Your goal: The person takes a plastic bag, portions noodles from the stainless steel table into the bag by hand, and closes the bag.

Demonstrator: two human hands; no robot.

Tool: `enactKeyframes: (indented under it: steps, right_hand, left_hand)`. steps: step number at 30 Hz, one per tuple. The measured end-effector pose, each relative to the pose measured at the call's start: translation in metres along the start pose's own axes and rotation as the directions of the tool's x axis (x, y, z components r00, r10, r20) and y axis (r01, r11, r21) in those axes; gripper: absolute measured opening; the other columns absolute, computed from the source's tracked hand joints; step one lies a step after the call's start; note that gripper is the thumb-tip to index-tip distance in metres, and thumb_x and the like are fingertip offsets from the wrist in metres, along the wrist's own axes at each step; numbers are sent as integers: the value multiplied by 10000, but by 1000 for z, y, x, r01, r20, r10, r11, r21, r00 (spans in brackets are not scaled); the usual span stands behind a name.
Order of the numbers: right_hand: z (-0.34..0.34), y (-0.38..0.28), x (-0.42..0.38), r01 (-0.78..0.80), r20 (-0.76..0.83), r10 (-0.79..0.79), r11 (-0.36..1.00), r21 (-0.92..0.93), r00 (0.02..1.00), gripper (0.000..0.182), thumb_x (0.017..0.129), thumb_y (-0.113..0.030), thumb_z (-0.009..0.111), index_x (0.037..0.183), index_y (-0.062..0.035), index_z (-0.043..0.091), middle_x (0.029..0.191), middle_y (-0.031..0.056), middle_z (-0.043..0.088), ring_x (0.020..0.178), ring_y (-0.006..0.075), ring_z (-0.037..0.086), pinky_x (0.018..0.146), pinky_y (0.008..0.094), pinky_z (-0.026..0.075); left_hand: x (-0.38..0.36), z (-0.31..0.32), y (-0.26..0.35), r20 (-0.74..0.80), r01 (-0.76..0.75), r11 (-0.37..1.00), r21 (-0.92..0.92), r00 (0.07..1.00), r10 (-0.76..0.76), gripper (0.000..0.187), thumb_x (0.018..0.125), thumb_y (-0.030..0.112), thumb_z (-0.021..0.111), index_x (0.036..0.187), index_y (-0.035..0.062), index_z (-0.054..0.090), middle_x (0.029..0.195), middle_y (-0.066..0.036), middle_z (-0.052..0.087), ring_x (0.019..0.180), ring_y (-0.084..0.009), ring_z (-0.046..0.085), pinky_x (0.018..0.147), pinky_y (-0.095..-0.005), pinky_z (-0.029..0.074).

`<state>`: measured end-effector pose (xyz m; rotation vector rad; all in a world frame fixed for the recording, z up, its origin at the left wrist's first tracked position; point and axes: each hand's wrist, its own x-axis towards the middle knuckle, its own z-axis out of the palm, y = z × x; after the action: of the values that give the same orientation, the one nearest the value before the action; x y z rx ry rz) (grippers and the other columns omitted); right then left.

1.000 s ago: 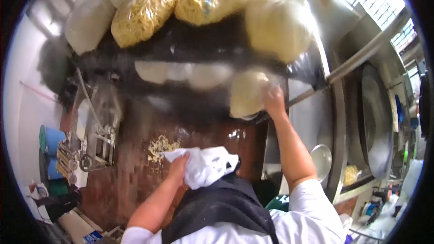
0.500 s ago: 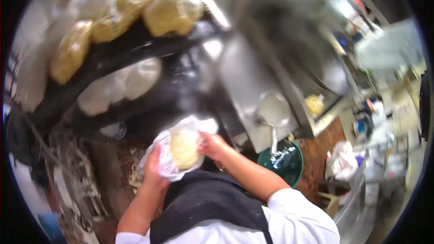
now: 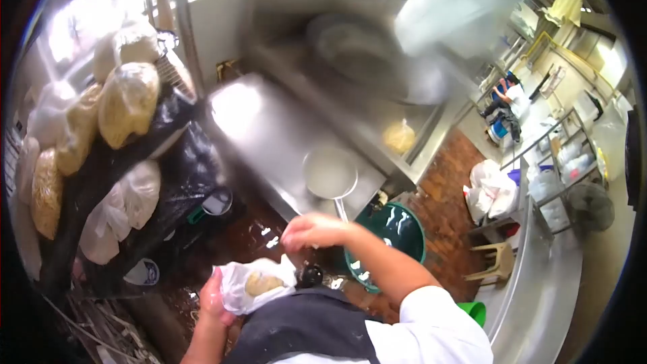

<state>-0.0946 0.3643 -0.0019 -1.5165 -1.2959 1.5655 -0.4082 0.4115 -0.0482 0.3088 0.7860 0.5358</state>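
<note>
A white plastic bag (image 3: 232,286) with a pale yellow lump of food (image 3: 261,284) in it is held low in front of my apron. My left hand (image 3: 214,300) grips its left side, thumb on top. Above the bag's right end, my right hand (image 3: 315,232) is closed, fingers bent down on the bag's raised corner. Just beyond my right hand, a strainer with a long handle (image 3: 330,172) rests on the steel counter (image 3: 269,141). Below that counter's edge stands a green tub (image 3: 409,259) of water.
Bags of yellowish food (image 3: 130,104) line a dark shelf at left, with white bags (image 3: 138,192) lower down. Another small yellow bag (image 3: 399,136) sits by the large steel basin. The tiled floor (image 3: 445,195) looks wet. A stool (image 3: 495,263) and a seated person (image 3: 515,98) are at right.
The view has swung to the right. My right hand has risen from the bag's side to above its right end. Plastic now covers more of the food; my left hand keeps its grip.
</note>
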Motion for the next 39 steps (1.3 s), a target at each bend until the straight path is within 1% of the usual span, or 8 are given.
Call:
enactKeyframes:
  steps: [8,11,13,15,22,25,35,39]
  right_hand:
    - [-322,184,-50,236,-990,10,971,44,142,347,834,-190,666,1113,-25,539,863,85,620,619,126,581,509,298,486]
    - [-424,274,-54,-345,-970,-174,932,-108,-167,798,701,-366,784,1265,83,440,1079,216,618,914,333,604,856,399,472]
    - [-442,279,-48,-540,-971,-201,835,-101,-128,667,731,-367,751,1163,73,494,1100,224,592,1001,362,576,895,424,440]
    - [-460,270,-51,-587,-957,114,807,-67,266,652,755,-445,688,1164,39,534,1101,248,607,1028,405,570,885,443,436]
    - [-479,299,-49,-733,-997,10,678,-50,77,592,839,-503,523,930,64,666,884,242,670,791,399,648,720,459,495]
    - [-452,219,-46,-729,-917,389,653,205,91,707,890,-569,396,922,85,663,852,211,672,703,310,679,596,409,519]
    - [-445,241,-65,-549,-990,-122,834,-64,-71,750,925,-568,313,766,74,665,837,280,649,861,453,605,789,488,445]
    - [-429,175,-122,-310,-999,23,950,37,-49,528,924,-479,509,790,8,662,668,73,621,633,192,597,568,330,458]
  left_hand:
    - [15,-21,-28,-512,74,991,113,859,-6,240,934,338,544,909,101,576,554,30,383,425,-92,337,402,-314,382]
    - [-8,-9,-24,-655,23,991,129,753,68,230,921,319,570,926,89,584,544,38,380,415,-87,320,397,-269,325]
    - [-21,4,-22,-700,-26,993,116,707,100,255,930,328,550,958,79,598,538,44,376,412,-83,312,397,-266,308]
    - [-32,25,-18,-694,-59,990,127,708,132,277,940,334,528,987,71,602,528,51,366,406,-76,298,394,-264,290]
    - [-27,53,-8,-687,-117,989,86,712,144,278,942,338,520,999,78,600,509,52,336,397,-81,289,397,-262,285]
    - [-21,53,-5,-693,-116,990,80,707,139,251,939,342,523,935,100,586,508,46,341,402,-92,307,397,-262,294]
    - [-12,65,-3,-598,-108,994,34,795,106,196,946,314,533,892,126,522,516,36,343,396,-86,292,379,-249,240]
    - [-6,73,-2,-565,-93,995,21,820,89,180,947,281,541,894,112,509,527,22,352,406,-92,304,380,-252,244]
